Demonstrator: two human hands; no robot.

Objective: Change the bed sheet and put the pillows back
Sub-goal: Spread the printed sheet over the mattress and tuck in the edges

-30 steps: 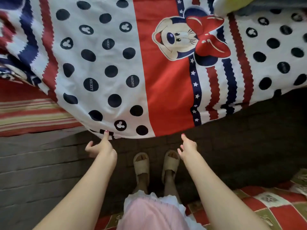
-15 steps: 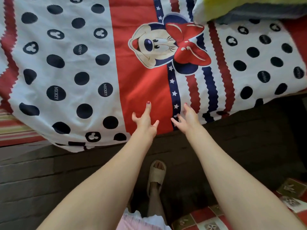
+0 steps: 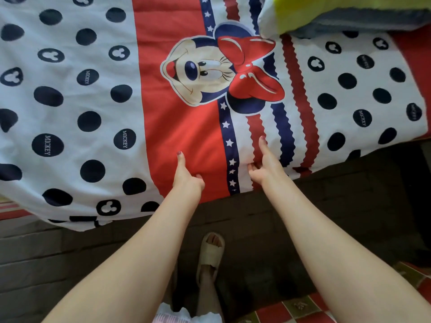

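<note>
The bed sheet [image 3: 77,73], white with dark dots, a red band and a cartoon mouse print, lies spread over the bed and hangs over its near edge. My left hand [image 3: 186,177] grips the sheet on the red band near that edge, with one digit stretched out on top and the other fingers curled into the cloth. My right hand [image 3: 262,166] holds the star-striped part beside it in the same way, and the cloth is creased under its curled fingers. A pillow [image 3: 326,15], yellow-green, white and grey, lies on the sheet at the top right.
A red-and-yellow striped layer [image 3: 11,207] shows under the sheet at the left. The dark brick floor [image 3: 326,217] runs along the bed. My sandalled foot [image 3: 210,252] stands below the hands. A red patterned surface [image 3: 291,312] is at the bottom right.
Both hands rose from below the hanging edge, reached forward onto the sheet and closed on it. The view shifted right along the bed and one foot left the view.
</note>
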